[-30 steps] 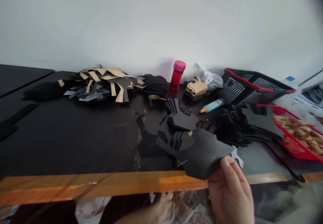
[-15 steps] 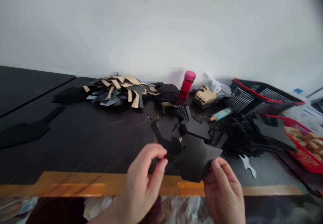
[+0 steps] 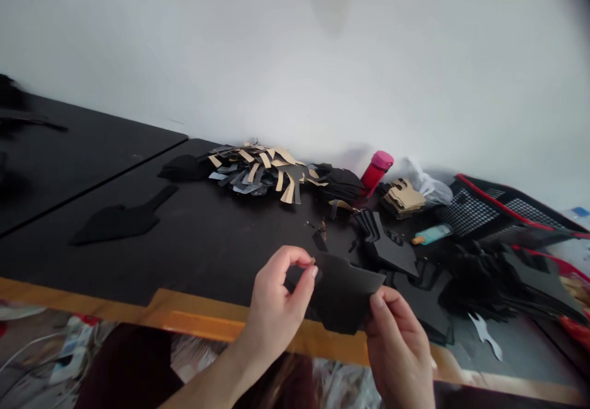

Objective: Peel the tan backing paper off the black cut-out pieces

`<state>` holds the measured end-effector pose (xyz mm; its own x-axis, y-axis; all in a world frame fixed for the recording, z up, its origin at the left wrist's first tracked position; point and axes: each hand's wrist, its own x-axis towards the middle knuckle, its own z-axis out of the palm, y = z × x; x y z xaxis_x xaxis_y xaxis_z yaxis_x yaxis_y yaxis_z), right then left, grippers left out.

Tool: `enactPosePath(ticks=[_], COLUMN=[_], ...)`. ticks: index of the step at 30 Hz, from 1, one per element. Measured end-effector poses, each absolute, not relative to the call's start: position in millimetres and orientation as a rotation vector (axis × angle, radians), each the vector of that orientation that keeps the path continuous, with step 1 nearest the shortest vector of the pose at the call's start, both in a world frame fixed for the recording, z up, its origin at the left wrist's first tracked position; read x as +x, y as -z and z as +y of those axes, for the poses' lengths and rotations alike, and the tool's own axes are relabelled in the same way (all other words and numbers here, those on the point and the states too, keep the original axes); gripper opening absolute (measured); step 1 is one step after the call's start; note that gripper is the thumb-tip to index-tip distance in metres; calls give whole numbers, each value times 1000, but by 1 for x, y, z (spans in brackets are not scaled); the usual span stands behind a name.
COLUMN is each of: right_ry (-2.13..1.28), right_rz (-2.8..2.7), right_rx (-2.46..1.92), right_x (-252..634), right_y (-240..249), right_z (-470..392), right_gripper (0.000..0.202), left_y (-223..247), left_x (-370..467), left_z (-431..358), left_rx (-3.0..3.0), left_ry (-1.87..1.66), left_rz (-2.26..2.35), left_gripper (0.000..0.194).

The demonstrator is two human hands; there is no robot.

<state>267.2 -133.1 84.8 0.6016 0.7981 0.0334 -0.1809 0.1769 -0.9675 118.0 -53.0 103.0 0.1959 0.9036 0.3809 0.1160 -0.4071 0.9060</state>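
Note:
My right hand [image 3: 399, 335] grips a flat black cut-out piece [image 3: 343, 292] by its right edge, thumb on top. The piece hangs tilted over the table's front edge. At its upper left corner my left hand [image 3: 286, 295] pinches a small tan tab [image 3: 313, 261] between thumb and forefinger. Whether the tab is joined to the black piece I cannot tell. Behind them lies a stack of black cut-out pieces with prongs [image 3: 389, 249]. Another black cut-out piece with a long stem [image 3: 122, 218] lies flat to the left.
At the back is a heap of tan and grey strips [image 3: 271, 169], next to black pieces [image 3: 338, 181], a red bottle [image 3: 375, 172] and tan cut-outs [image 3: 404, 197]. On the right are a turquoise tube [image 3: 433, 234], a black mesh basket [image 3: 502, 209] and a white cut-out [image 3: 486, 338].
The view has swung left, so the table's things sit further right. My left thumb and forefinger have come to the black piece's corner and pinch the tan tab. My right hand keeps its hold.

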Motion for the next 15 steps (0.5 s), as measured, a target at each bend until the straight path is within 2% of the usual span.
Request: enactPosePath(ticks=[15], right_ry=[-833], right_rz=[-799], right_rx=[-1312], right_x=[236], right_y=[-81], right_z=[-117], right_gripper=[19], left_y=[-99], left_x=[81], left_z=[-40], left_rx=[1347], left_ry=[-1252], left_rz=[995], left_gripper=[7])
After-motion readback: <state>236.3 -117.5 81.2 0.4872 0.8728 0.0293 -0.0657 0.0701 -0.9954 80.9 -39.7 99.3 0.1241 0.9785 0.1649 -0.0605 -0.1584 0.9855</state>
